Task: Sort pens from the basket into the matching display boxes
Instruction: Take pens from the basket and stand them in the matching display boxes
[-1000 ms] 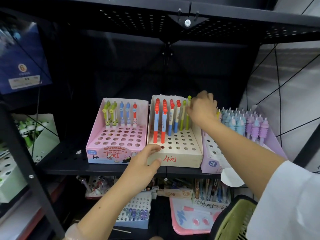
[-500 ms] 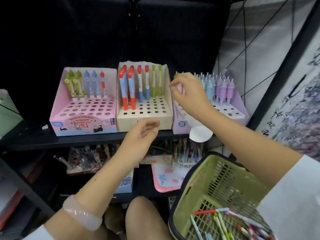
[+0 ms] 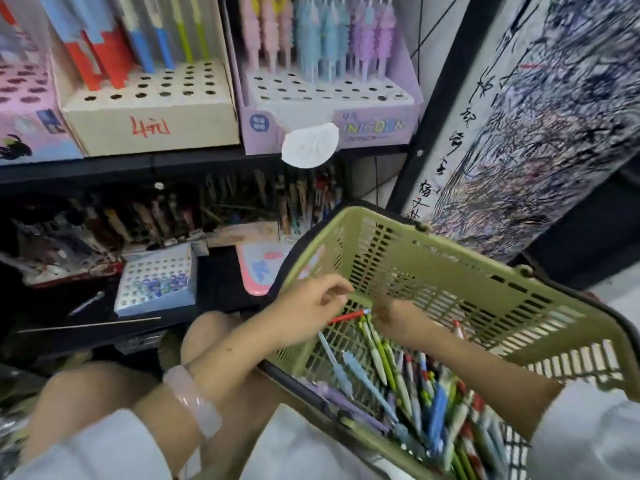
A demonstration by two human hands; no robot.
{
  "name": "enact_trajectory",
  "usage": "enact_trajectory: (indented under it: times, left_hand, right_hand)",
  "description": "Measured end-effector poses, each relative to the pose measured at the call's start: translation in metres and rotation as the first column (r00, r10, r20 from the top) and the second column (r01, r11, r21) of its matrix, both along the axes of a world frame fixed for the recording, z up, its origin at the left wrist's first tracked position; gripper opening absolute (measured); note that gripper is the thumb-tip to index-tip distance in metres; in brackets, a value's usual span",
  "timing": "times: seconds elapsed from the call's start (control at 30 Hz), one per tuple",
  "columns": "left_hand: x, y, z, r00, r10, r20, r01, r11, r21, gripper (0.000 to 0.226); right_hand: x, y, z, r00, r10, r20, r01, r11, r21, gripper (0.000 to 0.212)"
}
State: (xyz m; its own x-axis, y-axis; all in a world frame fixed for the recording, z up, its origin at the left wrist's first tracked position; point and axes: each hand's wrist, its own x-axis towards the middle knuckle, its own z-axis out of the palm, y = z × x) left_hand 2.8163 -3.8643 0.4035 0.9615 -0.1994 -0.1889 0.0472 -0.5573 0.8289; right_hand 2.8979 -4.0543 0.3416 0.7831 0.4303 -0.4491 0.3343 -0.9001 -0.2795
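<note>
Having left the display boxes (image 3: 149, 109), both hands now reach into the basket (image 3: 450, 271), left hand (image 3: 311, 303) loosely curled, right hand (image 3: 398, 318) fingers unclear.

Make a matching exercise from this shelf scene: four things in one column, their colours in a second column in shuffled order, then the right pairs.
Things:
1. basket
2. display box marked in red handwriting
3. unicorn pen box
4. bracelet on the left wrist

Colours:
A. pale pink
B. olive green
C. lilac
D. cream

Pairs: 1-B, 2-D, 3-C, 4-A
</note>
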Motion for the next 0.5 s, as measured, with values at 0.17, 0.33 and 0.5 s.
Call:
enact_trajectory:
  times: [0.17, 0.33, 0.5]
  left_hand:
    - [0.002, -0.005, -0.013, 0.999, -0.017, -0.050, 0.016, 1.000, -0.003, 0.023]
    - [0.001, -0.004, -0.015, 0.997, -0.013, -0.070, 0.012, 1.000, -0.012, 0.023]
    - [0.000, -0.007, -0.013, 0.994, -0.022, -0.102, 0.018, 0.999, -0.034, 0.026]
  right_hand:
    - [-0.013, -0.011, -0.071, 0.977, -0.207, -0.048, 0.194, 0.962, -0.194, 0.069]
    - [-0.025, -0.002, -0.102, 0.981, -0.185, 0.051, 0.192, 0.930, -0.314, 0.056]
    - [-0.019, -0.008, -0.106, 0.985, -0.171, 0.038, 0.175, 0.948, -0.267, 0.041]
